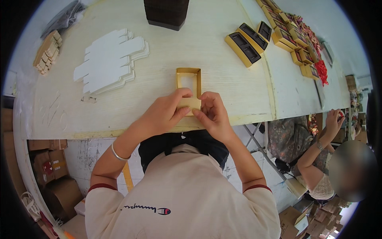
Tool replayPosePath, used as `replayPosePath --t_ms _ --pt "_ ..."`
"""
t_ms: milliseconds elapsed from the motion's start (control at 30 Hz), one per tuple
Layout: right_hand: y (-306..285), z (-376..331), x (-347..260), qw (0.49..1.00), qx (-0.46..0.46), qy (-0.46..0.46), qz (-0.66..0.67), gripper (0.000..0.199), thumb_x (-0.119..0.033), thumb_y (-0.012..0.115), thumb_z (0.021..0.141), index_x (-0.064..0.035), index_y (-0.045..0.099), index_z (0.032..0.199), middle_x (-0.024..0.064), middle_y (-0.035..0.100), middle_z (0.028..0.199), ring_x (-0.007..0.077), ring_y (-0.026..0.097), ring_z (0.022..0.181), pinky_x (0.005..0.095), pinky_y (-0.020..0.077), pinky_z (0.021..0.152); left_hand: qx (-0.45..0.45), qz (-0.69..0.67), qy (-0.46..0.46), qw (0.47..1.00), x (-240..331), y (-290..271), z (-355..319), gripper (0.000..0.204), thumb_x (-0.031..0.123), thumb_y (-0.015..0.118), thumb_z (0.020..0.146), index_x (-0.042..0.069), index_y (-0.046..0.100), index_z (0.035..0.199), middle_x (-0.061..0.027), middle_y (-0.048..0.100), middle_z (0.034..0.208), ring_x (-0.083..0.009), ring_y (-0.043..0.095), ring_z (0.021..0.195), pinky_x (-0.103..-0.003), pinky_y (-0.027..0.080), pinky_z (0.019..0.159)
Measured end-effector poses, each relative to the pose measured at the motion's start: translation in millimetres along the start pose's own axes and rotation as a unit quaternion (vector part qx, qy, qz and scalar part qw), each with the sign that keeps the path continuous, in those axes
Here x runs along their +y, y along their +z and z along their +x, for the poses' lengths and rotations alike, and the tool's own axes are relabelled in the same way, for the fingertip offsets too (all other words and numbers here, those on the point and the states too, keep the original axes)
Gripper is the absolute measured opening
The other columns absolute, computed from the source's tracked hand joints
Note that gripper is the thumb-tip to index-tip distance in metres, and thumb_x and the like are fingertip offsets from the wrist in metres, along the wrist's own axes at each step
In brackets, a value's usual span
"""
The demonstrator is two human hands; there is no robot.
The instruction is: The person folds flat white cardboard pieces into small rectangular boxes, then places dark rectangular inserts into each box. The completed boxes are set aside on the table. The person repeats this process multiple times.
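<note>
A small gold cardboard box (198, 79), partly folded up with a pale inside, lies near the table's front edge. My left hand (171, 108) grips its near end flap from the left, thumb pressed on the pale cardboard. From the right, my right hand (214, 115) pinches the same end, its thumb on the flap and its fingers curled at the corner. The far end of the box stands with its walls up. My fingers hide part of its near side walls.
White flat box blanks (109, 59) are stacked at left, with folded pale cardboard pieces (48, 51) beyond. A stack of dark trays (166, 14) stands at the back. Gold boxes with black inserts (243, 48) lie right, more gold boxes (292, 38) farther off. A co-worker (318, 167) sits at right.
</note>
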State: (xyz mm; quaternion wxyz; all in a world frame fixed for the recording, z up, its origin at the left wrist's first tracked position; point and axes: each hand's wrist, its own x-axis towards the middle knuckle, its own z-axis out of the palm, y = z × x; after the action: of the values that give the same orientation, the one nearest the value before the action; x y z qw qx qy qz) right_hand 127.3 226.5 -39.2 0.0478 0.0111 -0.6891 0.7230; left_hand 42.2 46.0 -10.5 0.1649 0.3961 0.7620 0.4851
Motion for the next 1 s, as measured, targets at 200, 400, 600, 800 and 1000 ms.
replayPosePath --t_ms 200,400,600,800,1000 --pt "9 -6 -13 0.872 0.030 -0.213 -0.441 0.032 0.002 0.068 0.075 -0.0009 0.057 0.105 0.0173 0.050 0.118 0.0215 0.051 0.068 0.0331 0.0469 0.060 0.088 0.098 0.045 0.990 1 15 -1 0.016 0.005 0.063 0.086 0.001 0.057 0.101 -0.0132 0.048 0.122 -0.0243 0.060 0.071 -0.034 0.048 0.062" --pt "7 -5 -8 0.836 0.025 -0.272 -0.476 0.021 0.000 0.064 0.074 0.0012 0.060 0.095 0.0146 0.052 0.102 0.0287 0.056 0.080 0.0384 0.0484 0.063 0.117 0.185 0.143 0.965 -8 26 -12 0.015 0.001 0.067 0.080 0.001 0.066 0.094 -0.0107 0.059 0.097 -0.0281 0.060 0.069 -0.037 0.049 0.062" --pt "3 14 -35 0.878 -0.111 -0.044 -0.464 0.008 -0.006 0.064 0.081 -0.0013 0.059 0.084 0.0122 0.056 0.081 0.0332 0.058 0.077 0.0403 0.0466 0.063 -0.015 0.142 0.022 0.990 9 5 4 0.010 0.004 0.066 0.079 0.000 0.066 0.088 -0.0117 0.062 0.083 -0.0305 0.059 0.078 -0.038 0.048 0.065" --pt "-2 21 -40 0.857 -0.173 -0.011 -0.486 0.015 -0.009 0.065 0.084 -0.0043 0.064 0.098 0.0125 0.060 0.097 0.0301 0.059 0.075 0.0380 0.0487 0.065 -0.119 0.186 0.001 0.975 21 -15 16 0.011 0.012 0.066 0.082 0.001 0.067 0.086 -0.0090 0.062 0.085 -0.0288 0.058 0.083 -0.037 0.047 0.071" --pt "-59 39 -64 0.895 -0.063 -0.164 -0.410 0.038 0.002 0.068 0.077 -0.0050 0.062 0.114 0.0124 0.054 0.123 0.0247 0.057 0.082 0.0329 0.0490 0.074 -0.246 0.273 -0.003 0.930 32 -35 25 0.029 0.032 0.078 0.072 0.006 0.067 0.079 -0.0039 0.063 0.093 -0.0280 0.051 0.109 -0.039 0.041 0.092"
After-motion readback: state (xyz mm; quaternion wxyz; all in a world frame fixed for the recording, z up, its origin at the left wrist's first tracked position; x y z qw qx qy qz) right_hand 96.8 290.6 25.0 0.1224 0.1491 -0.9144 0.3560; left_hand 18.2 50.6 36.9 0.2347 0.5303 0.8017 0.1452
